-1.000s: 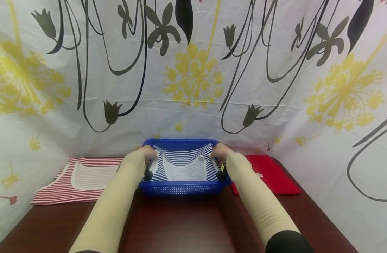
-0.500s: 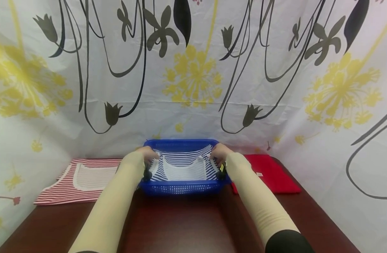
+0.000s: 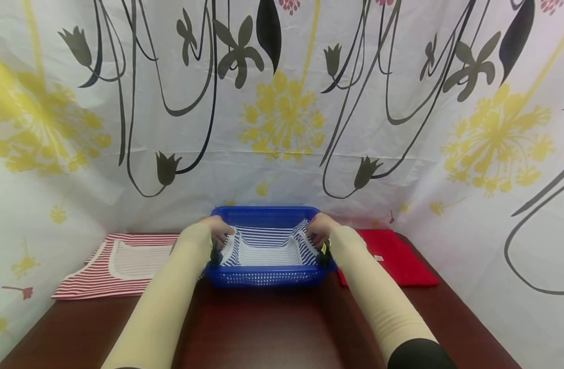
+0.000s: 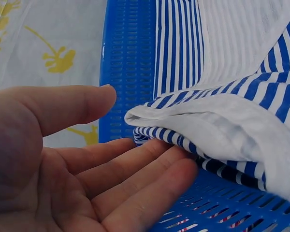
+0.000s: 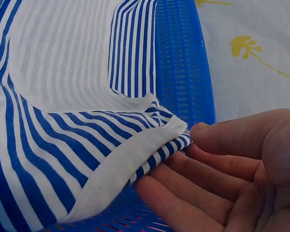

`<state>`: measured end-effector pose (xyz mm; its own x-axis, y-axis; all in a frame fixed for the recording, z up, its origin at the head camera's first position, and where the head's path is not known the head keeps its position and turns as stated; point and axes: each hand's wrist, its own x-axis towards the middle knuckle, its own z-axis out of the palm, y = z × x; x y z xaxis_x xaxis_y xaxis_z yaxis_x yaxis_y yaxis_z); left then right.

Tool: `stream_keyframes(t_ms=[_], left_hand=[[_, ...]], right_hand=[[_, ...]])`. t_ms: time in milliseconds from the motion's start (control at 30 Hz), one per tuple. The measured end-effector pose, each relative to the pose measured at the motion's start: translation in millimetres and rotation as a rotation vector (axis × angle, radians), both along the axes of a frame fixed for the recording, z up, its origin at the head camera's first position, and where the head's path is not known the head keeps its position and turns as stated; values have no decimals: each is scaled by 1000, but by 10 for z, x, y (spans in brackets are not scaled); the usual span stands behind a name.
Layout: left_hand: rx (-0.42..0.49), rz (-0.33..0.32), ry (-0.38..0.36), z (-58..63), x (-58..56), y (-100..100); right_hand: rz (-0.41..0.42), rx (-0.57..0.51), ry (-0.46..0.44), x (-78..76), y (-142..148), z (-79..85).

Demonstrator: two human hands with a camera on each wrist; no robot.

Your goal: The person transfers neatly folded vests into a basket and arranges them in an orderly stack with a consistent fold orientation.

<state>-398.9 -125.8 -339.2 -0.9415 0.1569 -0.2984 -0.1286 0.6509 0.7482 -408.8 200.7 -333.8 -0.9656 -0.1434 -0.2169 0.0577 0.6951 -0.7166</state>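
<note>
A blue-and-white striped tank top [image 3: 268, 241] with white trim lies in a blue plastic basket [image 3: 268, 277]. At its left side is my left hand [image 3: 219, 228]. The left wrist view has that hand's thumb raised clear of the cloth, and its fairly straight fingers [image 4: 135, 174] reach under the trimmed edge. My right hand [image 3: 321, 225] is at the right side. In the right wrist view its thumb tip [image 5: 200, 133] is right by the top's corner, with the extended fingers [image 5: 183, 188] touching the underside. Some fingertips are hidden beneath the fabric.
A red-and-white striped tank top [image 3: 139, 256] lies flat on the dark wooden surface [image 3: 259, 328] at the left. A folded red garment [image 3: 397, 256] is at the right. Behind the basket hangs a white patterned curtain [image 3: 273, 179].
The blue striped top has sunk lower into the basket, and its upper edge has dropped. Both hands stay at the basket's sides; the left fingers have loosened from the cloth.
</note>
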Motion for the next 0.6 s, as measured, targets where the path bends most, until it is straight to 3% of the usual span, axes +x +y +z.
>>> stream_keyframes(t_ms=[133, 367, 600], left_hand=[[-33, -9, 19, 77, 69, 38], [-6, -35, 43, 248, 222, 89], [-17, -62, 73, 331, 240, 154]], right_hand=[[19, -10, -4, 15, 19, 16], [27, -21, -43, 22, 45, 33], [43, -20, -55, 50, 63, 93]])
